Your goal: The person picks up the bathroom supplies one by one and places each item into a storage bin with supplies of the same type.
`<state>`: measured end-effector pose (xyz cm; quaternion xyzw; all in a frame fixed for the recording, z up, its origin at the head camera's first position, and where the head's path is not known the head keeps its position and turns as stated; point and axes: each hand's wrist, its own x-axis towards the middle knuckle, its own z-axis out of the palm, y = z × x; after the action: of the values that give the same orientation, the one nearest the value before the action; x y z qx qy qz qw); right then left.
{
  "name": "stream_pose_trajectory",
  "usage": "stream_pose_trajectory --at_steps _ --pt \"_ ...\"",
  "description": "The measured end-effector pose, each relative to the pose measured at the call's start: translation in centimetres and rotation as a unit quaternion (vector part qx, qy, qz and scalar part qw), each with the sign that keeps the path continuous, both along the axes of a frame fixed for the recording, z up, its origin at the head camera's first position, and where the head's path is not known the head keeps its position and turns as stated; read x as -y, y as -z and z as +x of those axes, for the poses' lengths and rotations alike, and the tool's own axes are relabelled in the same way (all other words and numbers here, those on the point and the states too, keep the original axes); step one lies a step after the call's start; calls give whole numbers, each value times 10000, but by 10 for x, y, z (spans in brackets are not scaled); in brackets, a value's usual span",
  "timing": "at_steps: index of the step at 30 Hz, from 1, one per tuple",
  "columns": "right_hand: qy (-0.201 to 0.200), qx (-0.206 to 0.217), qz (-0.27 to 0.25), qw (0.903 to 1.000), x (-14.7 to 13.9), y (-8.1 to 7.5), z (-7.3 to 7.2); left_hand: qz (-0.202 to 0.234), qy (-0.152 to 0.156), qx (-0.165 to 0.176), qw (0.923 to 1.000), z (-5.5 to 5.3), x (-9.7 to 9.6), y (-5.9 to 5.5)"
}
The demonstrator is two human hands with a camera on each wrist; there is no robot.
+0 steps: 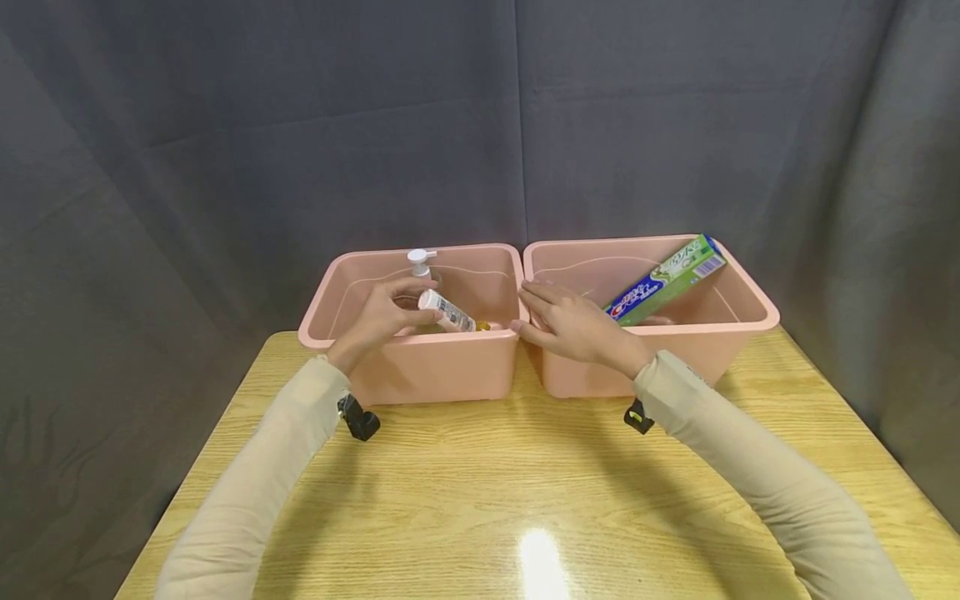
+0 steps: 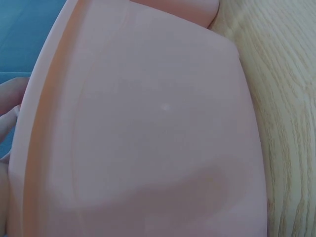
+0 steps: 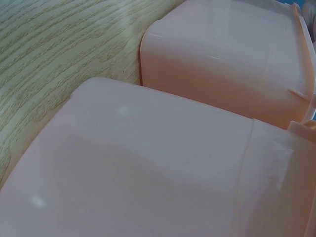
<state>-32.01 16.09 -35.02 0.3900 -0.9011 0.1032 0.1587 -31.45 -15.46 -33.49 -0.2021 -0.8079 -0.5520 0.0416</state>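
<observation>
My left hand (image 1: 382,317) reaches over the front rim of the left pink bin (image 1: 427,367). Its thumb and fingers pinch the capped end of a small white bottle (image 1: 454,316) with dark print, which lies tilted inside the rim. Behind the hand, a white pump-top bottle (image 1: 420,262) stands in the same bin, its lower part hidden. My right hand (image 1: 573,325) lies over the front left corner of the right pink bin (image 1: 675,337), fingers extended at the rim. To its right, a blue and green Crest toothpaste box (image 1: 667,279) leans in that bin.
Both bins stand side by side on a wooden table (image 1: 450,500), with a grey curtain (image 1: 375,125) behind them. Something small and yellow (image 1: 483,326) shows inside the left bin. The wrist views mostly show the bins' outer walls (image 2: 163,123).
</observation>
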Motion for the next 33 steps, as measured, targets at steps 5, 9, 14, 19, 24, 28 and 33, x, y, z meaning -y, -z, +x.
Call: stream_pose_trajectory --at_steps 5,9,14,19,24,28,33 --pt "-2 34 7 10000 0 0 0 551 34 220 9982 0 -1 0" --pt "-29 9 -8 10000 -1 0 0 729 82 310 9968 1 -2 -1" --pt "-15 72 1 10000 -1 -1 0 865 245 426 9950 2 -3 -3" --pt "1 73 -4 10000 -1 -1 0 1036 254 480 9931 3 -5 -4" --pt "14 77 -27 10000 0 -2 0 1179 260 456 9916 1 -6 -5" --pt "20 170 4 9999 0 -2 1 1182 312 503 9912 1 -6 -4" --pt "17 247 13 9997 -1 -3 0 1170 399 521 9910 1 -6 -5"
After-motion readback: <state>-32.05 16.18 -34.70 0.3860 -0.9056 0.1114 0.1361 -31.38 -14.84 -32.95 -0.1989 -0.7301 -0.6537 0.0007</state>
